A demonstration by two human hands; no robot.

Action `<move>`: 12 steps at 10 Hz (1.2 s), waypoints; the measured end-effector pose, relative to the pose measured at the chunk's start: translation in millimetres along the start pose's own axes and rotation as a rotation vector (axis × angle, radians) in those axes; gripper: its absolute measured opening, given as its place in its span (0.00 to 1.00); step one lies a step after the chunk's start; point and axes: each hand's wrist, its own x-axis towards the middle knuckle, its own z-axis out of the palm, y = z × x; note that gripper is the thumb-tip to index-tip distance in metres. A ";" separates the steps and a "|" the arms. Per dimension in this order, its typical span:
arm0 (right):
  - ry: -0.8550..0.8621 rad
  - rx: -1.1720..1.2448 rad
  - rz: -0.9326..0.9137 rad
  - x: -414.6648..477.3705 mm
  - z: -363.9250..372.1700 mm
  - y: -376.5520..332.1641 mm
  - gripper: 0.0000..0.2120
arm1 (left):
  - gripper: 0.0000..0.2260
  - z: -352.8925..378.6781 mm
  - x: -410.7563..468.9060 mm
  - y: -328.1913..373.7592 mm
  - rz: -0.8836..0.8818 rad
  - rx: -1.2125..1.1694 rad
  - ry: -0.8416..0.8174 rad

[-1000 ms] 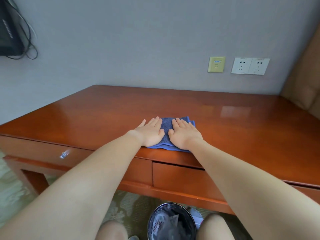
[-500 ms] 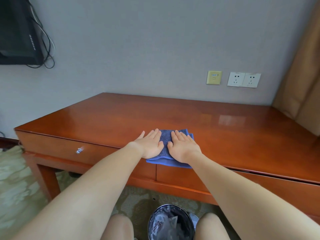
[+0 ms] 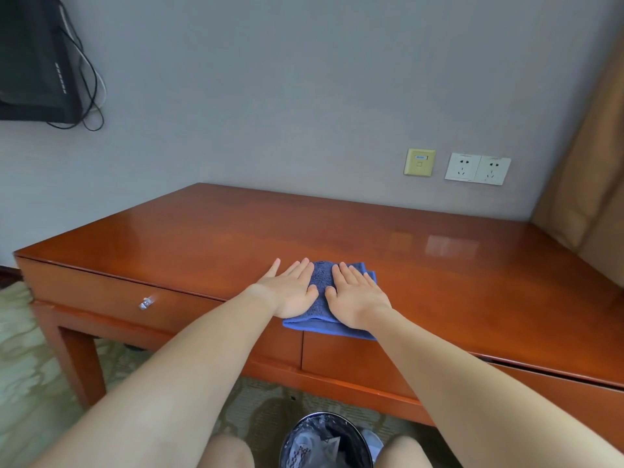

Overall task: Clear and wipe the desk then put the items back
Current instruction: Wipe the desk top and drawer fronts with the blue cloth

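A folded blue cloth (image 3: 321,288) lies at the front edge of the glossy reddish wooden desk (image 3: 439,265), its near hem hanging slightly over the edge. My left hand (image 3: 290,292) presses flat on the cloth's left side, fingers straight, partly on bare wood. My right hand (image 3: 356,298) lies flat on the cloth's right side, fingers straight. The two hands sit side by side, thumbs nearly touching. Nothing else stands on the desk top.
A bin lined with a plastic bag (image 3: 326,440) stands on the carpet between my knees. Drawers with a metal knob (image 3: 146,303) run along the desk front. Wall sockets (image 3: 476,168) sit above the desk, a curtain (image 3: 587,170) at right, a black screen with cables (image 3: 37,59) upper left.
Both hands stay flat on the cloth, which has slid back toward the desk's front edge so its hem overhangs. The view has pulled back and tilted up, showing more of the wall and screen.
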 end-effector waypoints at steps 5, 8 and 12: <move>-0.002 0.010 0.023 77.1 -4.6 13.9 0.28 | 0.26 -15.0 82.2 -28.4 0.019 0.054 0.006; 0.001 0.019 0.039 149.5 -8.4 40.5 0.28 | 0.26 -28.2 159.9 -44.4 0.034 0.058 0.001; -0.001 -0.001 0.049 272.3 -17.8 87.1 0.28 | 0.26 -50.3 284.1 -66.0 0.038 0.047 0.020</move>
